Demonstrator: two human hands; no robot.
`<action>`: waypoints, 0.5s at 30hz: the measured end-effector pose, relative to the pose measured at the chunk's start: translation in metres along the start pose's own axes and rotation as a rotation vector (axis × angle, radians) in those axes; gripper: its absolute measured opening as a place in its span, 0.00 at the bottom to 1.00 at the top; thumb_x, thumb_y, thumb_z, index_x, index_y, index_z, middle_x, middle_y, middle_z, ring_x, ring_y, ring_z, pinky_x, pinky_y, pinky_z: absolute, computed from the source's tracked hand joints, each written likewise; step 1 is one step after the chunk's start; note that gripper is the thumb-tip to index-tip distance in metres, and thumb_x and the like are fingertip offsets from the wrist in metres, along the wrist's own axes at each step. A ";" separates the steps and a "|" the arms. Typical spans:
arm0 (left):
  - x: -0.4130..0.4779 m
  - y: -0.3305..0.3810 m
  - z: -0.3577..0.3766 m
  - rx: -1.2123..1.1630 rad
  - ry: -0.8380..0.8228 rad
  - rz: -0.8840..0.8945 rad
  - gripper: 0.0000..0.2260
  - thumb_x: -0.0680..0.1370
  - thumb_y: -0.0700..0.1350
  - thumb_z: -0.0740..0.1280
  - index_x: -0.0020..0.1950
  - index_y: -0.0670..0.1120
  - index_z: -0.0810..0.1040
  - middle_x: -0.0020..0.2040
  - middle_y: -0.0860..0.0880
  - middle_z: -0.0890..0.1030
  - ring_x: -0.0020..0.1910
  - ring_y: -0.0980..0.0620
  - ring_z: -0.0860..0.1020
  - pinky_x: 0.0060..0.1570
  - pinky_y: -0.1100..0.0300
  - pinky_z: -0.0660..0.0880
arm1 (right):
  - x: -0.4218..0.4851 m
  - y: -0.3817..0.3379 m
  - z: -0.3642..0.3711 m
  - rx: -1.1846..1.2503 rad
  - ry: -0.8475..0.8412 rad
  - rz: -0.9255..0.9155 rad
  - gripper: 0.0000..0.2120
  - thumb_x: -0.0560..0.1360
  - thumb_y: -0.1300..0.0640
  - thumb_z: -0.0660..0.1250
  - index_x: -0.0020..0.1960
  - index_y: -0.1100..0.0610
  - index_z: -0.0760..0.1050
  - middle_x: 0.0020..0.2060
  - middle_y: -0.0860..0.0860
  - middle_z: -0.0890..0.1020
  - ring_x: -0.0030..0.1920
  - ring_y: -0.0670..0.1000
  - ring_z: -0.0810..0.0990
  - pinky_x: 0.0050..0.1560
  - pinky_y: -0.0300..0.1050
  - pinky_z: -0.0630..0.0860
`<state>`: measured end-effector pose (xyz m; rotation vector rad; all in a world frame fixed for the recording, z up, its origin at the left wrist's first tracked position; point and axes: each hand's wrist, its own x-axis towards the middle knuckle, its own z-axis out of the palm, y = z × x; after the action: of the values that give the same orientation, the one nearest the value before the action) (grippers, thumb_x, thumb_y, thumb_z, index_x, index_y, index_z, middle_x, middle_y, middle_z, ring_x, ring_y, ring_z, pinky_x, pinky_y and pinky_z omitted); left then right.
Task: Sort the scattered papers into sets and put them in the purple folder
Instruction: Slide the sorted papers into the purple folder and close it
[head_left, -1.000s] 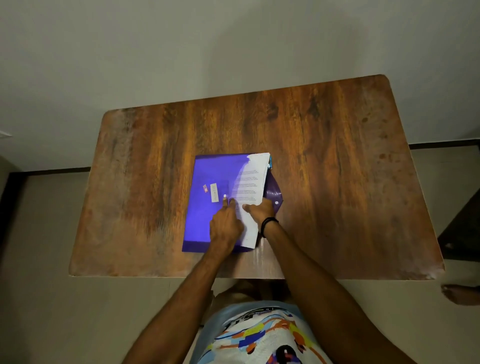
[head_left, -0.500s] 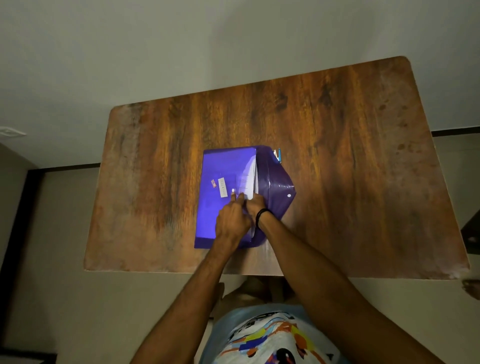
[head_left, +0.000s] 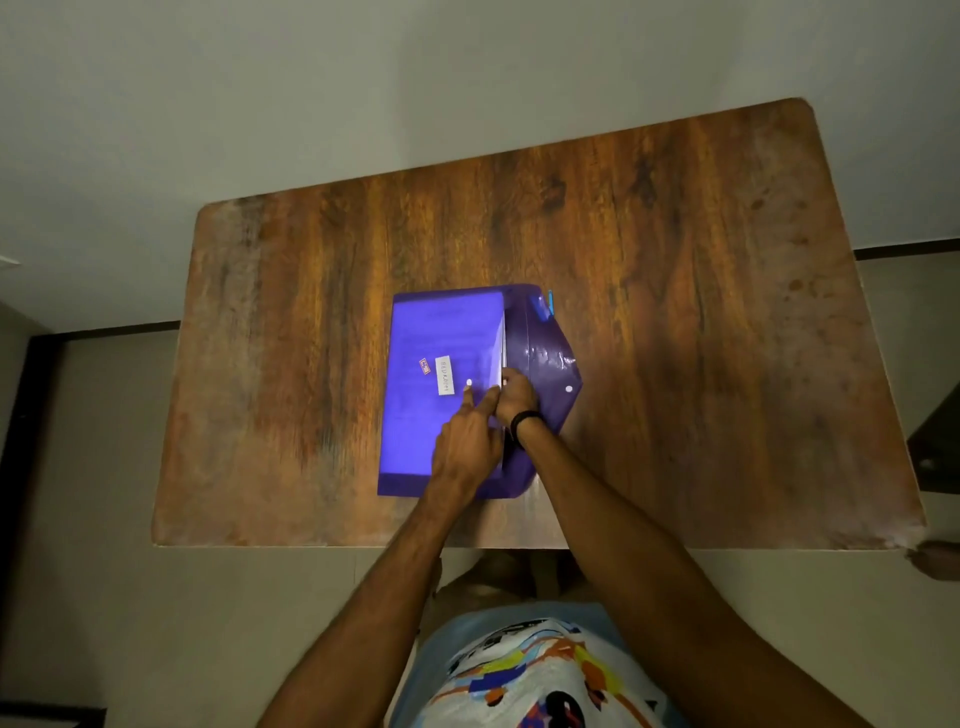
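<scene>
left hand (head_left: 467, 447) lies on the purple folder (head_left: 436, 322), fingers straight and close, one tip pressing near the white button (head_left: 469, 383) | right hand (head_left: 515, 397) has fingers bent at the papers (head_left: 503, 343); cannot tell if it grips | papers sit inside the folder, thin edge showing | flap (head_left: 545, 358) lies open | folder is mid table (head_left: 701, 260)

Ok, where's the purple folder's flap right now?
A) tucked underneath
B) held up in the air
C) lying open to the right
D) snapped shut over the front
C: the flap of the purple folder lies spread to the right on the table, with the papers showing edge-on at the mouth.
</scene>
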<state>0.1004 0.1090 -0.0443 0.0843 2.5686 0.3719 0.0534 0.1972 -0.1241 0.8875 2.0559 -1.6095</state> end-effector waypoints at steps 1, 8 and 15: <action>0.001 -0.001 0.003 0.004 -0.012 0.017 0.27 0.81 0.46 0.60 0.80 0.57 0.59 0.81 0.43 0.56 0.55 0.36 0.79 0.49 0.44 0.78 | 0.000 0.005 -0.005 -0.096 0.082 0.008 0.12 0.77 0.63 0.64 0.60 0.60 0.77 0.56 0.59 0.83 0.55 0.60 0.81 0.55 0.50 0.77; 0.023 -0.007 0.018 0.080 0.042 0.087 0.28 0.82 0.45 0.59 0.81 0.52 0.55 0.79 0.42 0.60 0.69 0.37 0.71 0.63 0.43 0.73 | -0.008 0.044 -0.044 -0.189 0.489 0.199 0.30 0.76 0.52 0.70 0.72 0.64 0.66 0.67 0.64 0.73 0.67 0.64 0.71 0.66 0.55 0.67; 0.061 -0.033 0.029 0.196 -0.068 0.033 0.30 0.83 0.55 0.59 0.81 0.58 0.47 0.82 0.46 0.43 0.79 0.33 0.43 0.68 0.33 0.62 | -0.005 0.036 -0.046 0.145 0.360 0.029 0.12 0.78 0.62 0.68 0.59 0.66 0.74 0.54 0.62 0.82 0.55 0.62 0.81 0.52 0.50 0.76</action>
<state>0.0641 0.0923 -0.1081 0.2073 2.5319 0.1255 0.0850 0.2458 -0.1341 1.3373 2.1618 -1.7004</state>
